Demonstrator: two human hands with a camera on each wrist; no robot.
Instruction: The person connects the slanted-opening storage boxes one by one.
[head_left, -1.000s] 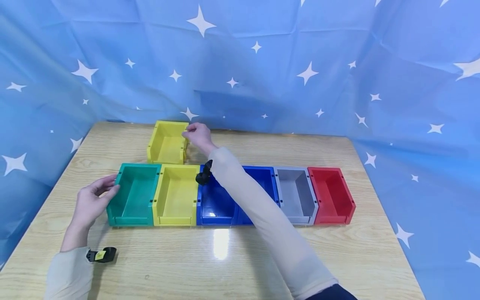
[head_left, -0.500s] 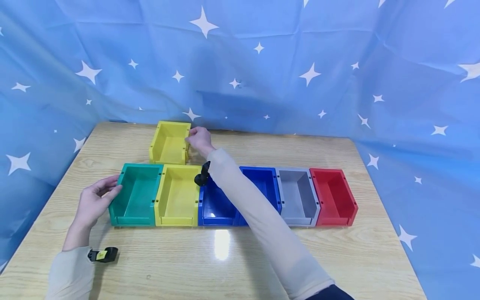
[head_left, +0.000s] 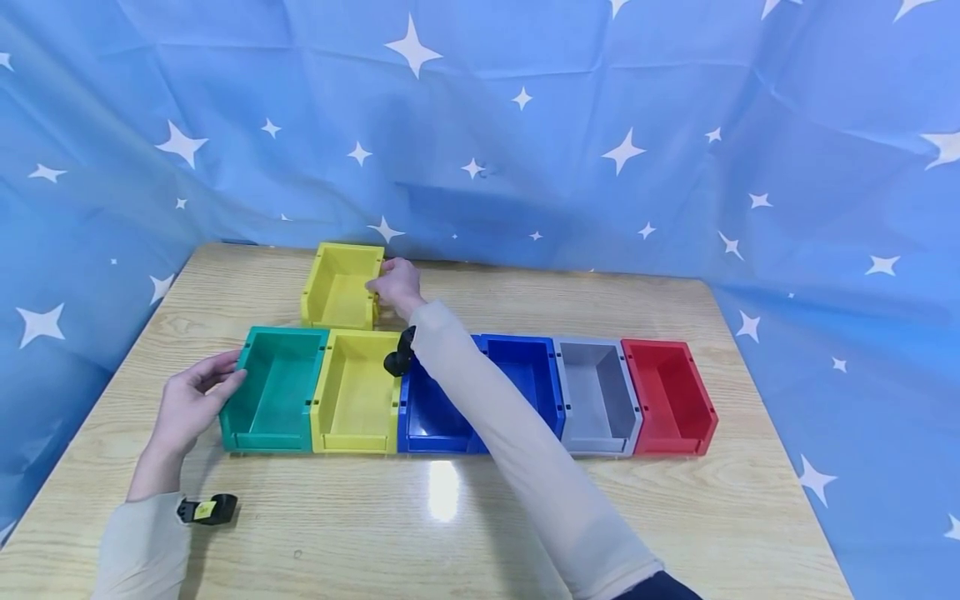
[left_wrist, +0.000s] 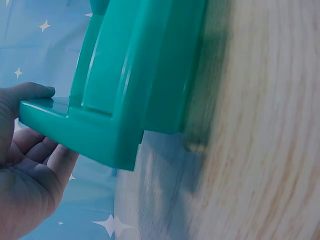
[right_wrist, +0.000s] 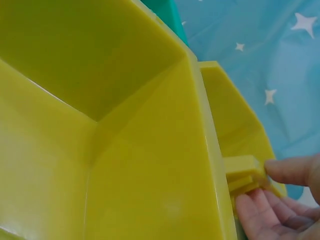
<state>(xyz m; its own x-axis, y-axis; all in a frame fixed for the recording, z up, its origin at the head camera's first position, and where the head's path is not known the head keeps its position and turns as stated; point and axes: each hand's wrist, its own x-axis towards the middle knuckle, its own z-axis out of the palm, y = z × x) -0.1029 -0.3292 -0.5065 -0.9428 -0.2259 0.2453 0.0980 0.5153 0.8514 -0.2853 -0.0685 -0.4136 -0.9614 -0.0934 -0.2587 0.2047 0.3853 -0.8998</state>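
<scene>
A green storage bin [head_left: 277, 387] stands at the left end of a row on the table. My left hand [head_left: 191, 400] holds its left side wall; in the left wrist view the thumb [left_wrist: 37, 91] lies on one face of the wall and the curled fingers on the other. Behind the row stands a separate yellow bin [head_left: 341, 287]. My right hand [head_left: 399, 283] grips that bin's right side wall near its front, the arm reaching over the row. In the right wrist view, thumb and fingers pinch the rear yellow bin's edge [right_wrist: 245, 170], partly hidden by the nearer yellow bin [right_wrist: 150, 150].
Right of the green bin, the row continues with a yellow bin [head_left: 356, 396], two blue bins [head_left: 521, 375] partly under the right sleeve, a grey bin [head_left: 592, 392] and a red bin [head_left: 667, 396]. A starry blue cloth [head_left: 525, 125] hangs behind the wooden table [head_left: 337, 533].
My right hand has shifted slightly forward and left along the rear yellow bin's right wall, its thumb now over the rim. My left hand stays on the green bin. The head view has shifted slightly.
</scene>
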